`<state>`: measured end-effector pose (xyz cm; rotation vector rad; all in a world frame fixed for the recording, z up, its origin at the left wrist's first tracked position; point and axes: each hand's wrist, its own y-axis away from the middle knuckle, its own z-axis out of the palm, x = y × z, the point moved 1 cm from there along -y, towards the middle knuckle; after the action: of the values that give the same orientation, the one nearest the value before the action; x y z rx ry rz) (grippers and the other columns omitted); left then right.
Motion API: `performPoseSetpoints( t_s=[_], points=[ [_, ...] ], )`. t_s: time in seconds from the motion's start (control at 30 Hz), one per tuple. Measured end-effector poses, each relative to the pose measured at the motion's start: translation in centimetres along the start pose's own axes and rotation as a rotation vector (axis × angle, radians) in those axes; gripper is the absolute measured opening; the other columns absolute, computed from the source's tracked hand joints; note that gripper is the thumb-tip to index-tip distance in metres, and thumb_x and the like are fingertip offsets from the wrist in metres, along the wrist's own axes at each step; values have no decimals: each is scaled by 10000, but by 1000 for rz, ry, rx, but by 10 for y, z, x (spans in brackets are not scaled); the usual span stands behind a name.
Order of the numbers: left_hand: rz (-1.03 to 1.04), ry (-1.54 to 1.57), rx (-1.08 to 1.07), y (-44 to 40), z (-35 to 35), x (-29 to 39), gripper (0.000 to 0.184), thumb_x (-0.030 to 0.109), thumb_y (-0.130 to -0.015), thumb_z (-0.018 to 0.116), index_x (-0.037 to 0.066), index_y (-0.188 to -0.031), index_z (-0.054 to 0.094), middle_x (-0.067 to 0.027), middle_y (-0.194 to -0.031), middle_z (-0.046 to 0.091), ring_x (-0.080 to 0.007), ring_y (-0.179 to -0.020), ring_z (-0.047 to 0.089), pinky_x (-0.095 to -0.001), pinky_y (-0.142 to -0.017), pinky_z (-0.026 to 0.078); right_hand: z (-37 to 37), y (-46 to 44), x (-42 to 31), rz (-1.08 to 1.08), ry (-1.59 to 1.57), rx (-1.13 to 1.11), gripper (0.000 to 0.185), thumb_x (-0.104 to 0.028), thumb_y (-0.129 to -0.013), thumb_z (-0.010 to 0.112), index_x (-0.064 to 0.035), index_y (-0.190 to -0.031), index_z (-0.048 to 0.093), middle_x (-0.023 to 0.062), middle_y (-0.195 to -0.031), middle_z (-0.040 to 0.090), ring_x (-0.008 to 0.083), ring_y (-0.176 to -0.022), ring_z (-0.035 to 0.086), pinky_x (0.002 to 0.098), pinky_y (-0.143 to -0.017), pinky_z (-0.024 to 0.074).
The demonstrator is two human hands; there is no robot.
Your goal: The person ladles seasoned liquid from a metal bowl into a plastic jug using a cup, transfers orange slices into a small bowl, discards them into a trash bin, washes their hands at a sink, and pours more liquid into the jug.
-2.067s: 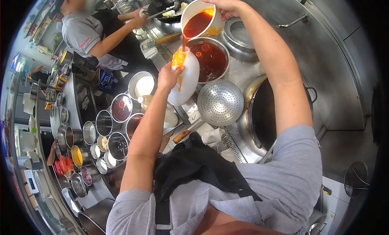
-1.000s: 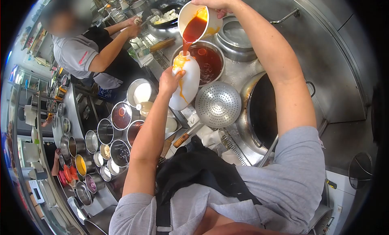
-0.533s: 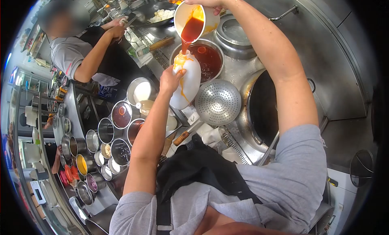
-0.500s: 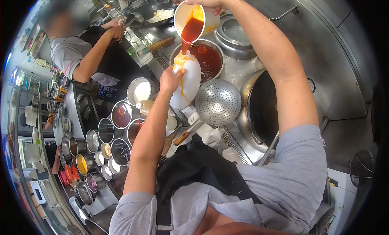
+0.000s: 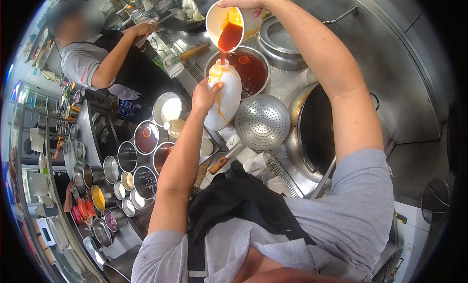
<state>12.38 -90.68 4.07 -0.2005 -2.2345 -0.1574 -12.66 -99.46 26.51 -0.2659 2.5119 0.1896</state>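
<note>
Clasping white oval plastic bottle (image 5: 228, 96) with left hand (image 5: 204, 94), tilted white round tub (image 5: 216, 24) with right hand (image 5: 243, 0) at twelve o'clock. Probably slippery, heavy; hold clean sides.

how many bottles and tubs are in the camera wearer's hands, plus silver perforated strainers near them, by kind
White plastic bottle, in left hand: 1
White round tub, in right hand: 1
Round silver perforated metal strainer: 1
Total: 3

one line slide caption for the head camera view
The right hand pours red-orange liquid from a round white tub into a white plastic bottle in the left hand.
</note>
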Motion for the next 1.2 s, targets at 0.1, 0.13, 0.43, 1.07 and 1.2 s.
performPoseSetpoints(
  t_s=[0.1, 0.13, 0.43, 1.07, 1.2],
  points=[
    [7, 1, -1, -2, 1, -3, 381, 307, -843, 750, 17, -1079, 677, -114, -926, 709, -182, -818, 643, -340, -780, 491, 7, -3, -2, -25, 40, 25, 489, -484, -901, 574, -48, -1077, 713, 125, -958, 697, 258, -651, 654, 395, -518, 544],
    [7, 1, -2, -2, 1, -3, 381, 307, -843, 750, 17, -1079, 677, -114, -926, 709, -182, -818, 643, -340, -780, 491, 8, -3, -3, -25, 39, 24, 489, -484, -901, 574, -48, -1077, 713, 125, -958, 697, 258, -651, 654, 395, -518, 544],
    [-16, 30, -15, -4, 0, -7, 436, 409, -817, 741, 82, -1097, 665, -169, -999, 702, -331, -947, 666, -425, -833, 494, 17, 2, -15, -42, 161, 21, 571, -548, -891, 541, -23, -1050, 701, 146, -914, 700, 272, -570, 641, 386, -501, 537],
    [-4, 26, -14, -2, 0, 2, 378, 293, -850, 742, 15, -1098, 673, -115, -939, 711, -178, -826, 638, -336, -784, 486, 36, 1, -27, -34, 395, 54, 516, -565, -835, 504, -173, -1075, 739, 86, -1043, 703, 276, -826, 693, 397, -530, 564],
    [5, 63, -14, -5, 1, -3, 383, 294, -847, 748, 16, -1099, 673, -104, -927, 707, -169, -818, 623, -337, -783, 483, 36, 3, -28, -74, 441, 95, 520, -561, -841, 499, -170, -1087, 737, 94, -1099, 701, 281, -919, 691, 436, -707, 564]
  ],
)
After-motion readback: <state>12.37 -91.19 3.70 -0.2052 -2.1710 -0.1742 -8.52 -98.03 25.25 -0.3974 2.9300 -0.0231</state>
